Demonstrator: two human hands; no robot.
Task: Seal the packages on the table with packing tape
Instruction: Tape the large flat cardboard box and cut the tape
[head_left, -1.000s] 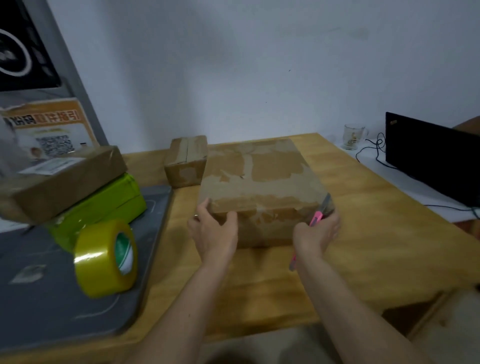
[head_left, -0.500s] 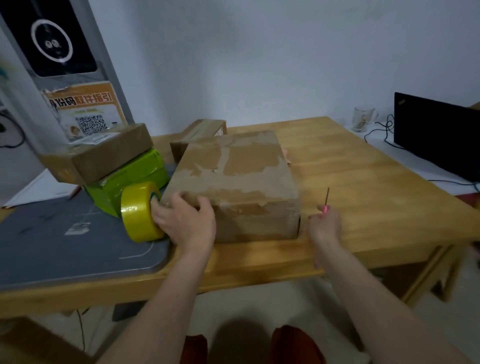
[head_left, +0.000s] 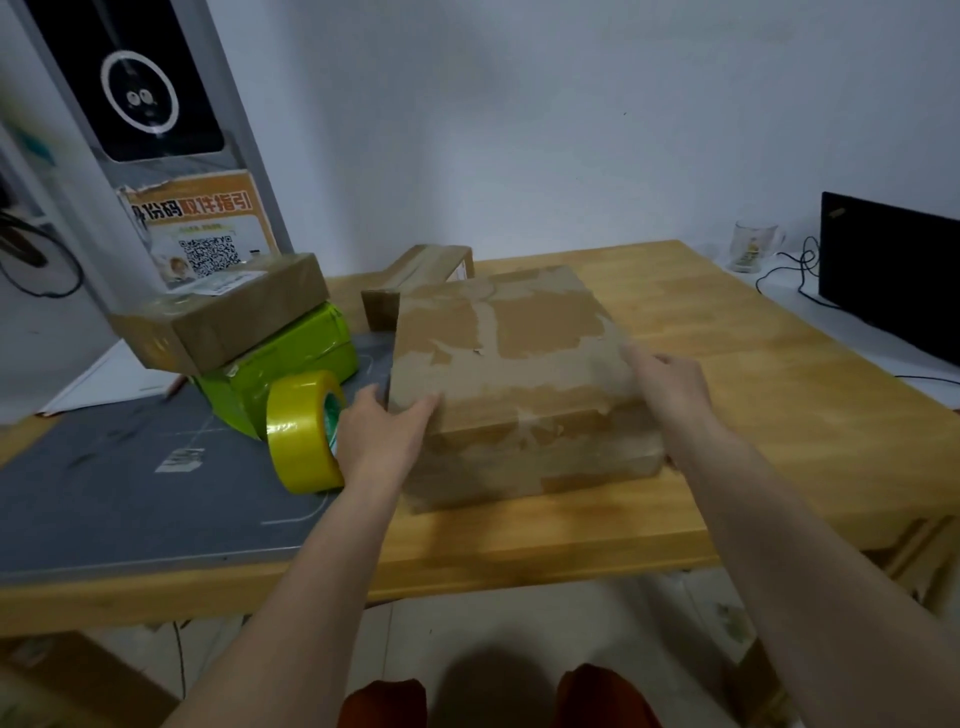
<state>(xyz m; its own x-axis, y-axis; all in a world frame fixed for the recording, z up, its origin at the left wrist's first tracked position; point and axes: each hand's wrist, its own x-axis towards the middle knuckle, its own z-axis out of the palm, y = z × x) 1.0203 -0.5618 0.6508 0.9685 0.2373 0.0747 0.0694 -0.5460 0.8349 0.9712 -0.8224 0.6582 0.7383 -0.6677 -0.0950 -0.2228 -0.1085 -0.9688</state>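
Note:
A large brown cardboard box (head_left: 519, 332) with patches of old tape lies on the wooden table (head_left: 769, 405) in front of me. My left hand (head_left: 382, 431) grips its near left corner, thumb on the top face. My right hand (head_left: 667, 387) holds the box's right edge, fingers over the top; it is blurred. A yellow tape roll (head_left: 301, 431) stands on edge just left of my left hand. The pink cutter is not visible.
A small brown box (head_left: 415, 280) sits behind the large one. At the left, a brown parcel (head_left: 234, 312) rests on a green package (head_left: 291, 358) on a grey mat (head_left: 130, 493). A black laptop (head_left: 893, 270) and glass mug (head_left: 750, 247) stand far right.
My right hand has moved from the table beside the box onto its right edge, and the pink cutter has dropped out of sight. The left hand keeps its hold on the near left corner.

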